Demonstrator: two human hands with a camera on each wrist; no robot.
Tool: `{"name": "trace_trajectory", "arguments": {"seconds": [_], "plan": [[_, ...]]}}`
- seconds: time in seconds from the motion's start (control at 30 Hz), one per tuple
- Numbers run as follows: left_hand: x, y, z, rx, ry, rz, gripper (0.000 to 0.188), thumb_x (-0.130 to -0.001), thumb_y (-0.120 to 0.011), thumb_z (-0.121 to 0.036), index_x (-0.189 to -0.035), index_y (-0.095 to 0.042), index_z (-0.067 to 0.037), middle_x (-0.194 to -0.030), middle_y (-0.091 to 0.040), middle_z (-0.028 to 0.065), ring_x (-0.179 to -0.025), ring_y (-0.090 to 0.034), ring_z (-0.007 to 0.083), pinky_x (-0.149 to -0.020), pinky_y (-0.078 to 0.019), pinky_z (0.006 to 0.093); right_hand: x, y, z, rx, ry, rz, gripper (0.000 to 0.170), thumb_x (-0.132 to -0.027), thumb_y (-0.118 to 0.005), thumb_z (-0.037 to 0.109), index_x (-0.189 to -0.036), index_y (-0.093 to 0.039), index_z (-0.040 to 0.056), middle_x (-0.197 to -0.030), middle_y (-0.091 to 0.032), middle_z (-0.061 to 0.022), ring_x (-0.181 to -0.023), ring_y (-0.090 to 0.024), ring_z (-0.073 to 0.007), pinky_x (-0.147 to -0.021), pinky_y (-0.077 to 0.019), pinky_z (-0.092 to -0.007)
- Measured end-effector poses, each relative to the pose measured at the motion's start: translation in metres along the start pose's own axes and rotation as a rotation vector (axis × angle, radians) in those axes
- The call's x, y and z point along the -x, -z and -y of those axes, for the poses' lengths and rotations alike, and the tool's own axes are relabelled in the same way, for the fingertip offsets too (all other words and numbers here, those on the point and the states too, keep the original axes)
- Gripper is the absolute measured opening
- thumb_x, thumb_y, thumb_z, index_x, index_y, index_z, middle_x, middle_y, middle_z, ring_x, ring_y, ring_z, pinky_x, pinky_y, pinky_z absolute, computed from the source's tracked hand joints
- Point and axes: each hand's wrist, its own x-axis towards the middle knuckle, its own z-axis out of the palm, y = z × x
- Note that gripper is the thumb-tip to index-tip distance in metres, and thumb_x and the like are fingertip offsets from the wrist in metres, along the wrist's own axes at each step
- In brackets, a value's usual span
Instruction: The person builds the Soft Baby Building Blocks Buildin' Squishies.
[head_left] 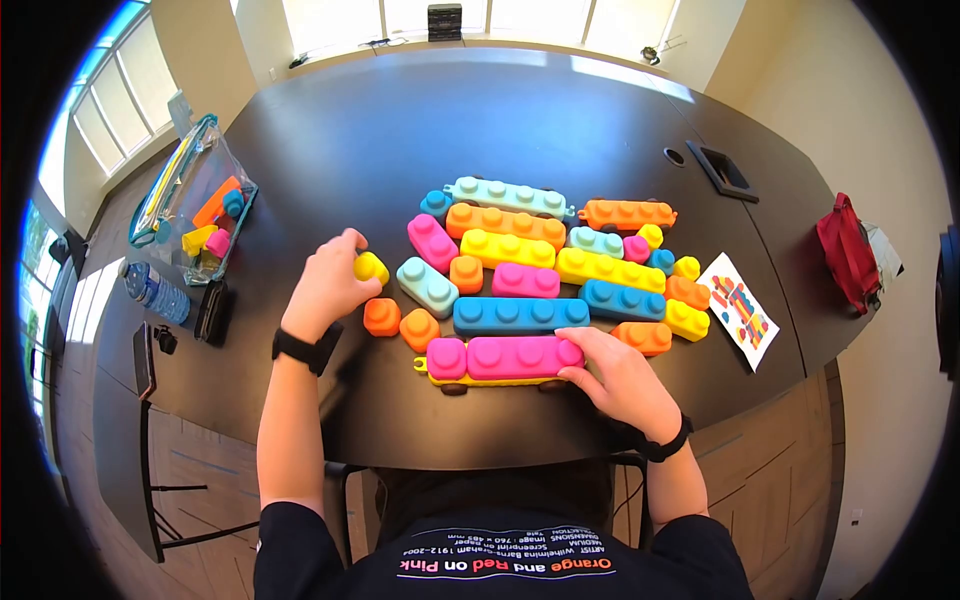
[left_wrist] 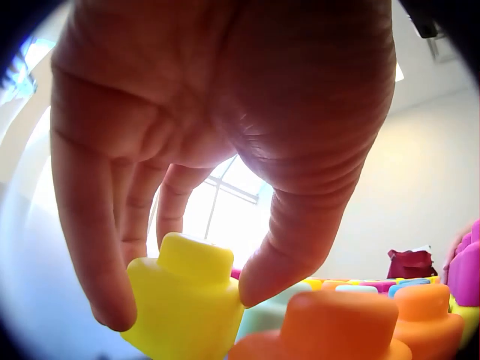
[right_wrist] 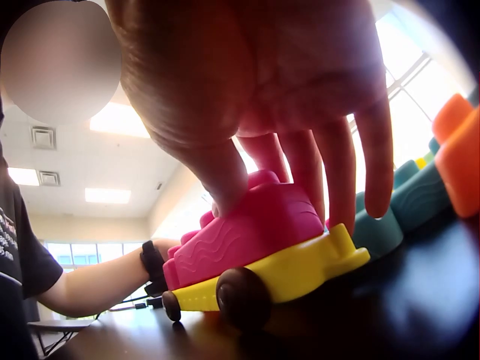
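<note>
My left hand [head_left: 330,285] pinches a small yellow toy block [head_left: 371,268] with one stud, between thumb and fingers; the left wrist view shows the block [left_wrist: 180,300] beside an orange block [left_wrist: 337,326]. Near the table's front edge stands a yellow wheeled base [head_left: 500,382]. On it sit a small pink block [head_left: 446,360] at the left and a long pink block [head_left: 520,358]. My right hand [head_left: 632,382] grips the right end of the long pink block, thumb on the near side and fingers on the far side, as the right wrist view shows.
Beyond the base lie several blocks, among them a long blue one [head_left: 520,315], and wheeled bases, one orange [head_left: 628,214]. A picture card [head_left: 740,312] lies at the right. A clear bag [head_left: 200,205] with blocks and a water bottle [head_left: 157,292] stand at the left.
</note>
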Motion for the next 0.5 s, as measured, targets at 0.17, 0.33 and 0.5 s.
{"name": "trace_trajectory", "arguments": {"seconds": [0.17,0.33,0.5], "plan": [[0.035,0.03,-0.059,0.36,-0.318,-0.157,0.044,-0.078,-0.077,-0.006,-0.12,-0.064,-0.001,-0.105,-0.066,0.0145,-0.096,-0.07,0.0299,-0.085,-0.0579,0.0378,-0.001,0.001,0.003,-0.007,-0.017,0.008,0.042,-0.095,-0.077,0.016,-0.133,-0.064,0.0025,-0.125,-0.071,-0.0195,-0.11,-0.069,-0.0409,-0.094,-0.0569,-0.045],[0.064,0.022,-0.107,0.487,-0.479,0.108,0.049,-0.076,-0.079,-0.006,-0.124,-0.069,-0.005,-0.112,-0.065,0.0118,-0.099,-0.068,0.0296,-0.086,-0.0566,0.0371,-0.001,0.0,0.003,0.003,-0.006,0.01,0.043,-0.095,-0.077,0.016,-0.133,-0.064,0.0025,-0.125,-0.071,-0.0193,-0.11,-0.069,-0.0408,-0.094,-0.057,-0.0449],[0.066,-0.006,-0.108,0.529,-0.511,0.137,0.049,-0.08,-0.08,-0.007,-0.128,-0.069,-0.007,-0.117,-0.064,0.0116,-0.103,-0.067,0.0306,-0.089,-0.0557,0.0372,-0.001,-0.001,0.002,0.0,0.004,0.0,0.043,-0.096,-0.077,0.017,-0.134,-0.063,0.0029,-0.125,-0.071,-0.0191,-0.111,-0.069,-0.0406,-0.093,-0.0573,-0.045]]}}
